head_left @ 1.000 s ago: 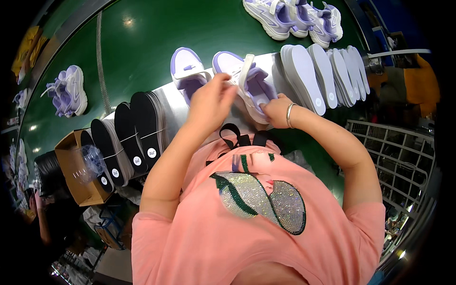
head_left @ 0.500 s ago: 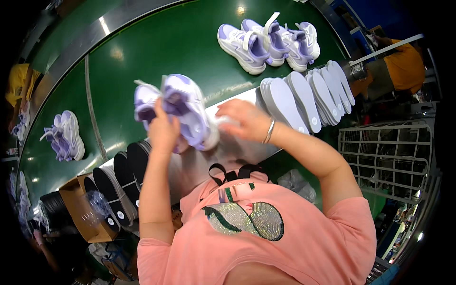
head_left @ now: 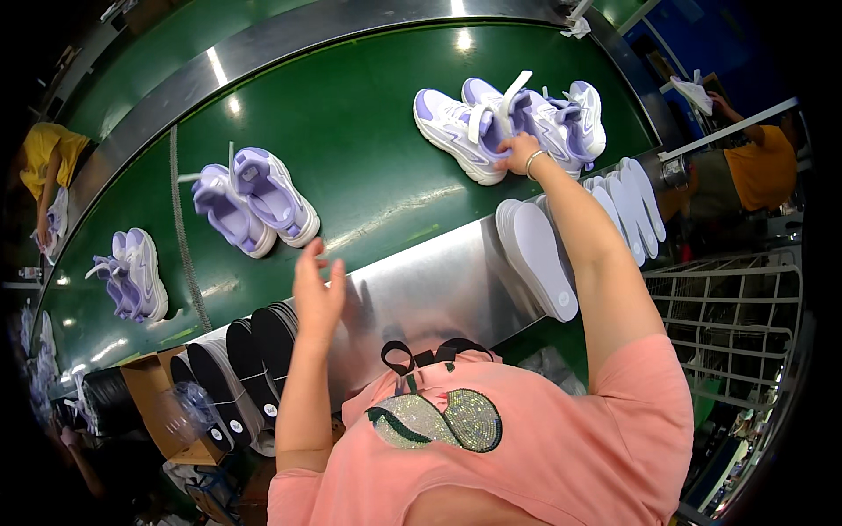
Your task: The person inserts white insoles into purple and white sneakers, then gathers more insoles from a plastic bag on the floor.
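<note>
My right hand (head_left: 521,156) reaches to the far right, its fingers closed at the heel of a white and lilac sneaker (head_left: 447,123). More sneakers (head_left: 561,127) of the same kind stand against it, one strap sticking up. My left hand (head_left: 317,287) holds nothing, fingers apart. Just beyond its fingertips a pair of lilac and white sneakers (head_left: 276,197) rests on the green belt (head_left: 368,131), toes pointing away and straps undone. Between my arms runs a bare metal ledge (head_left: 421,272). A stack of pale insoles (head_left: 539,259) lies at its right end, partly behind my right forearm.
Further pale insoles (head_left: 627,210) lie right of my forearm. Black insoles (head_left: 263,351) line the ledge at left, beside a cardboard box (head_left: 149,403) with clear plastic. Another sneaker pair (head_left: 136,272) sits far left. A wire rack (head_left: 728,307) stands at right. Co-workers in yellow (head_left: 53,162) and orange (head_left: 759,167) flank the belt.
The sneaker pair that was at my hands now stands farther left on the belt, released. My right hand has moved to the far right sneakers; my left hand has drawn back, fingers spread.
</note>
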`<state>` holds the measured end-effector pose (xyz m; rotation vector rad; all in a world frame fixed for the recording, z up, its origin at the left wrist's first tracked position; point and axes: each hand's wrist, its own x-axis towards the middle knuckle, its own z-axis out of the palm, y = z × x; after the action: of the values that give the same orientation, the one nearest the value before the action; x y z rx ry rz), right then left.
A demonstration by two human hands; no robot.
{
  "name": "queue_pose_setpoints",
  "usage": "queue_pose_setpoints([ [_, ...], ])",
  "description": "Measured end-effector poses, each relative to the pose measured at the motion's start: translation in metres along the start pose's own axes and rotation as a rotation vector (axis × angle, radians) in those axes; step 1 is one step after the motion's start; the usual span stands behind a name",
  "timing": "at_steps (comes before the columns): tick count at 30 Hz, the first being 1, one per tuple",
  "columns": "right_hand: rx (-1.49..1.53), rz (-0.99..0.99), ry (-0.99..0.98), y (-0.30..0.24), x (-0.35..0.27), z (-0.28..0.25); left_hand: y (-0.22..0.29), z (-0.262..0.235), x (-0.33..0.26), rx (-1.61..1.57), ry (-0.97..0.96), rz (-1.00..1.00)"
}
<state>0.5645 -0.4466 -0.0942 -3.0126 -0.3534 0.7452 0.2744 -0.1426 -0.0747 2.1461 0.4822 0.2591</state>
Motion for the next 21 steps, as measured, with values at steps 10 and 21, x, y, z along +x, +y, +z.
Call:
queue_pose_setpoints([
  [10,-0.136,-0.31,-0.011,-0.135,-0.128,-0.057,0.046,0.038,0.001,-0.467,-0.121,-0.183],
  [21,-0.072,-0.366,-0.001,-0.122,-0.283,0.068,0.007,0.062,-0.075,-0.263,-0.372,-0.013],
])
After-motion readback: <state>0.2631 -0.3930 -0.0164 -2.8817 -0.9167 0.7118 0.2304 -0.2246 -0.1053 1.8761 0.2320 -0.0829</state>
